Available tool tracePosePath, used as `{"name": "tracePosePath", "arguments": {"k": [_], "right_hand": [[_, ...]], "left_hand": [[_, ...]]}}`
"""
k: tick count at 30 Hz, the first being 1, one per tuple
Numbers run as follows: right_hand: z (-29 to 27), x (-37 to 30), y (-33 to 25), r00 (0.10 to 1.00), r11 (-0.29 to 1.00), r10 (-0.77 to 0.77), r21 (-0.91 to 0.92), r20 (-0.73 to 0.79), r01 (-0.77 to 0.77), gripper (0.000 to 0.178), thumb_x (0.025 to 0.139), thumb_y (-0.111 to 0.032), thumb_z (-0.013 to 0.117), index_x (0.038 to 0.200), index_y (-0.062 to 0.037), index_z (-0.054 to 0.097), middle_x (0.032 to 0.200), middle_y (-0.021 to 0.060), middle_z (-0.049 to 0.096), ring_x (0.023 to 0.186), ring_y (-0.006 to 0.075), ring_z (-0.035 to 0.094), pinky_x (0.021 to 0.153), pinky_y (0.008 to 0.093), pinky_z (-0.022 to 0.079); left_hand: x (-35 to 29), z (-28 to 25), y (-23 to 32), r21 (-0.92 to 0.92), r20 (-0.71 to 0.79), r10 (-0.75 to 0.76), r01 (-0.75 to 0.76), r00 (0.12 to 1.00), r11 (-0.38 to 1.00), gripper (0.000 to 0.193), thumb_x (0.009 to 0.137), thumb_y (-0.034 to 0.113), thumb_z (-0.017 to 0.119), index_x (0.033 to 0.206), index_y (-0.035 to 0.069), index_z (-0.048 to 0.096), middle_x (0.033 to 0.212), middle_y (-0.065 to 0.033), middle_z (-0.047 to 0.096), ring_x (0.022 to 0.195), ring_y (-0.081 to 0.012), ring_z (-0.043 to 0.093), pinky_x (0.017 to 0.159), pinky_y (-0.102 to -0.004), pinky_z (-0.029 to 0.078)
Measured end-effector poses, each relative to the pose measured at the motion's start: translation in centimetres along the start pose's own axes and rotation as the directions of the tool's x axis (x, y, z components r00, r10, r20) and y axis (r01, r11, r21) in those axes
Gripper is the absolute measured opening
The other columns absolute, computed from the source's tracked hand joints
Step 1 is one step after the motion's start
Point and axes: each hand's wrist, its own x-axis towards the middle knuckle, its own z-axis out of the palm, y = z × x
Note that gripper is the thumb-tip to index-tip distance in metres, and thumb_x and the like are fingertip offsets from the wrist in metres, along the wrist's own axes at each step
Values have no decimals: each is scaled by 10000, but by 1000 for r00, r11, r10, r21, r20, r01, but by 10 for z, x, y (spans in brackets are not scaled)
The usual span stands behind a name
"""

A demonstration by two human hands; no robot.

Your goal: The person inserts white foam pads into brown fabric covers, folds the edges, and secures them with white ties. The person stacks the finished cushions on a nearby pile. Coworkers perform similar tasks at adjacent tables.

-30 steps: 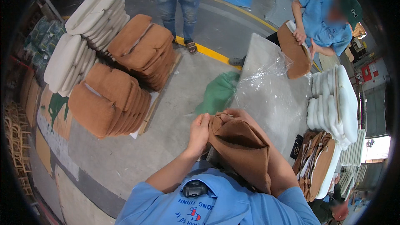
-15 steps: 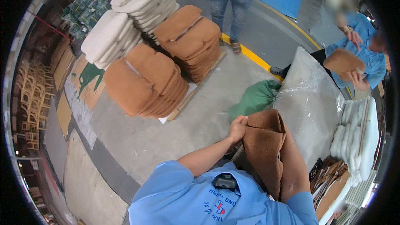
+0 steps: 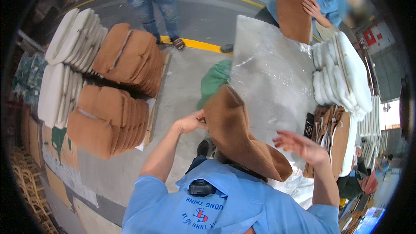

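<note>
A brown fabric cushion cover [image 3: 229,117] lies bent in front of my chest, its lower end reaching across toward my right side. My left hand [image 3: 190,121] pinches the upper left edge of the cover. Raised to the right of the cover, my right hand [image 3: 301,145] holds nothing, with its fingers apart. Beyond the cover stands a table wrapped in clear plastic [image 3: 271,65]. A green sack [image 3: 215,80] rests against the table's left side, partly hidden by the cover.
Stacked brown cushions [image 3: 104,121] stand on a pallet at left, beside white foam pads [image 3: 71,39]. White padding [image 3: 342,73] and brown covers [image 3: 331,125] are piled at right. One co-worker [image 3: 323,6] handles a brown piece [image 3: 294,13] across the table; another person [image 3: 151,0] stands further left.
My right hand has come off the cover and swung out to the right, opening. My left hand keeps its hold. The view has turned right, and the co-worker's brown piece now stands upright.
</note>
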Motion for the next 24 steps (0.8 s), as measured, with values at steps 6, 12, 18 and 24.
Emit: {"name": "tracePosePath", "arguments": {"k": [6,12,18,24], "right_hand": [[81,-57,35,867,790,-248,-608,-432,-77,582,826,-97,805,1374,-37,617,1365,187,655,1283,339,626,1070,409,499],[114,-67,26,404,822,-499,-567,-766,-60,127,870,2,682,986,7,735,852,161,746,767,312,732,687,362,549],[120,-76,27,292,847,-450,-507,-844,-160,108,901,-106,721,955,-18,689,751,163,680,687,325,680,637,377,510],[131,-101,58,258,713,-576,-631,-776,-304,116,857,1,643,944,-49,701,869,137,707,834,379,685,741,431,545]], "left_hand": [[18,0,5,438,-72,-162,177,984,881,674,885,29,790,1503,58,526,1472,-71,622,1325,-163,566,1118,-359,458],[28,4,-1,543,-84,-108,137,991,829,509,886,105,841,1356,40,657,1375,-92,691,1243,-162,626,1068,-356,504],[32,26,-2,518,-114,6,54,993,854,440,885,130,858,1288,40,705,1214,-80,765,1134,-170,691,983,-355,550],[24,56,3,548,-123,-63,121,990,828,561,843,140,892,1344,31,662,1291,-87,726,1208,-198,664,1028,-383,536]]}}
